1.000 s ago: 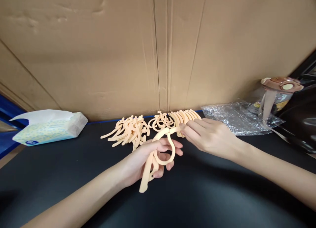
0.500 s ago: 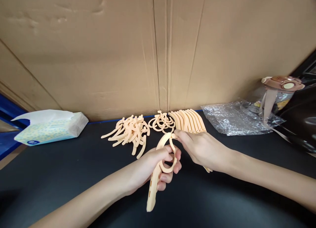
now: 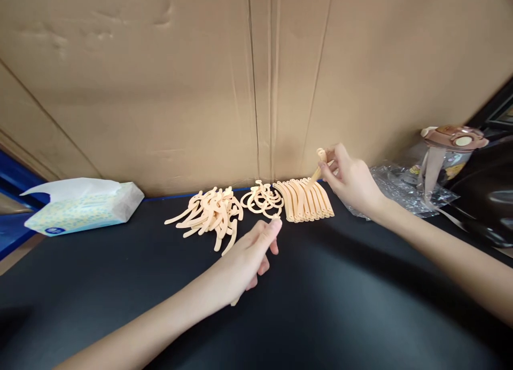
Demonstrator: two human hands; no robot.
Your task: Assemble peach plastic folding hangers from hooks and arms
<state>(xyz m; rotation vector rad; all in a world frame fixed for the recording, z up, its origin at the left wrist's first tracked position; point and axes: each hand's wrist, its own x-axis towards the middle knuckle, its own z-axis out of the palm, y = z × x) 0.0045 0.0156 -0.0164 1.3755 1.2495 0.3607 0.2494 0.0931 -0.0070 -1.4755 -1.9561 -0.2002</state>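
My left hand [image 3: 250, 252] is closed around a beige piece [image 3: 235, 302]; only its ends peek out, at the thumb tip and below the palm, and the rest is hidden. Raised over the right side, my right hand [image 3: 347, 175] pinches a curved beige strip [image 3: 316, 175], which looks like a hanger arm. Its lower end overlaps a neat row of curved beige arms [image 3: 294, 202] in view; I cannot tell if they touch. Beyond my left hand lie a loose pile of curved arms [image 3: 212, 215] and a small heap of beige hooks [image 3: 262, 198].
A tissue pack [image 3: 84, 207] lies at the left of the black table [image 3: 100, 284]. Crumpled clear plastic [image 3: 395, 191] and a bottle with a brown lid [image 3: 455, 146] are at the right. A cardboard wall [image 3: 160, 92] rises behind.
My right hand has moved up and right, away from my left hand, carrying the strip over the row. My left hand has turned, and the hook and arm it showed are now mostly hidden.
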